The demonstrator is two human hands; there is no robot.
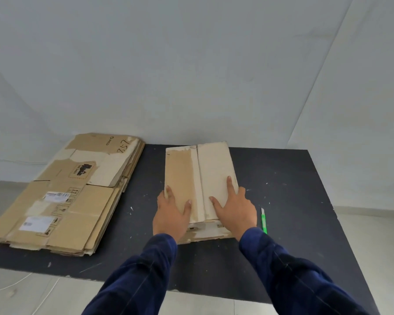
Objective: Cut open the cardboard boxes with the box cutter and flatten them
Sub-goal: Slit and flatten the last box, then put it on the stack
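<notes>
1. The pale box (214,164) is laid in the middle of the dark mat (293,178), with its long axis running straight away from the person toward the wall.
2. The left hand (172,214) and the right hand (233,210) are both pressed flat on the near end of the box top. The fingers are straight and spread, and nothing is gripped by either.
3. The two top flaps are seen folded inward, and a seam runs along the long axis between the hands. The box is judged to be partly flattened.
4. The green box cutter (263,221) is found on the mat just beside the right hand, roughly parallel to the box's right edge. It is therefore nearer that hand, and a short reach to the right would be called for.
5. The stack of flattened boxes (77,189) is set well apart to the left, with a strip of bare mat between.
6. The far end of the box is close to the mat's far edge and the wall, so more room is left toward the person and to the right.
</notes>
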